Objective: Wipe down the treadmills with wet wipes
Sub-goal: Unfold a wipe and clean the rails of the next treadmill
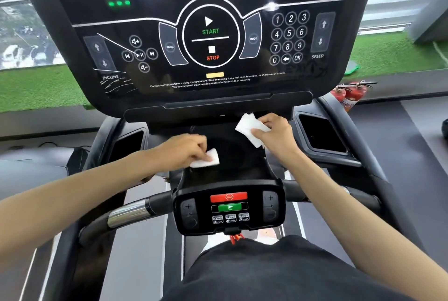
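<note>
Our left hand (191,149) pinches a wet wipe (206,159) on the treadmill's tray (232,155), below the console (194,34); our right hand (274,131) grips another wipe (247,126) under the console's edge.

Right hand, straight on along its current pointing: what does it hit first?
Probably the black ledge under the console. The right hand points up-left with its wipe leading, so the wipe would touch first. Depth is unclear from one view.
</note>
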Demonstrator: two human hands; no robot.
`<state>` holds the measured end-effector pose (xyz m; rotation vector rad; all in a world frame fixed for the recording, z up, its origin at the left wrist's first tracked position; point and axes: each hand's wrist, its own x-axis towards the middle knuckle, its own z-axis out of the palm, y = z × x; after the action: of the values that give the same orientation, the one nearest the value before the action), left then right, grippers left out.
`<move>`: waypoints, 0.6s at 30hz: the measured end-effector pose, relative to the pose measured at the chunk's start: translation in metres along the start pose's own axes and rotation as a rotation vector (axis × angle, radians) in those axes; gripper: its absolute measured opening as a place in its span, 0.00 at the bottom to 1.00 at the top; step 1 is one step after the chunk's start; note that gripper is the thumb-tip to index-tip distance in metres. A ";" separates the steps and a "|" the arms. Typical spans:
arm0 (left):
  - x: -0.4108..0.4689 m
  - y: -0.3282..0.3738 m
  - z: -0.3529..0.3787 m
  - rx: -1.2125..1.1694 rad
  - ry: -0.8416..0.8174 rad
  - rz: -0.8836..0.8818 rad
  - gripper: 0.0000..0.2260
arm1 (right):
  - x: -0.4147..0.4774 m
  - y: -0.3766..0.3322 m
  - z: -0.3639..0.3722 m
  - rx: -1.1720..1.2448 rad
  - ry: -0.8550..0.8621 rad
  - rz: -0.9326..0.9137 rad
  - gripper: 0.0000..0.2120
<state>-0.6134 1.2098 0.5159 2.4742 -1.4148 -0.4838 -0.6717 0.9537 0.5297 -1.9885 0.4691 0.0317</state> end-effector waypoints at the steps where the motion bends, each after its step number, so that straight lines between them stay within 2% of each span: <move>1: 0.005 0.011 0.002 0.008 -0.038 0.059 0.14 | 0.000 0.000 0.000 -0.006 -0.002 0.004 0.07; 4: 0.040 0.040 0.004 -0.028 -0.063 0.182 0.14 | 0.002 -0.004 -0.003 -0.053 -0.001 -0.018 0.07; 7: 0.069 0.046 -0.004 0.090 -0.022 0.200 0.13 | 0.003 -0.007 -0.008 -0.130 0.013 -0.059 0.07; 10: 0.064 0.035 -0.004 0.226 0.024 0.062 0.14 | 0.000 -0.007 -0.011 -0.112 0.022 -0.057 0.06; 12: 0.043 0.025 -0.003 0.256 -0.007 0.034 0.13 | -0.004 -0.003 -0.011 -0.085 0.033 -0.046 0.06; 16: 0.033 0.024 0.001 0.271 -0.053 0.292 0.26 | -0.009 0.003 -0.009 -0.047 0.064 0.008 0.06; 18: 0.051 0.040 0.002 0.333 -0.058 0.347 0.24 | -0.009 0.003 -0.008 -0.013 0.105 0.032 0.06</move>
<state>-0.6207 1.1456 0.5209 2.3839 -2.0420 -0.2640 -0.6827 0.9485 0.5325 -2.0023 0.5695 -0.0505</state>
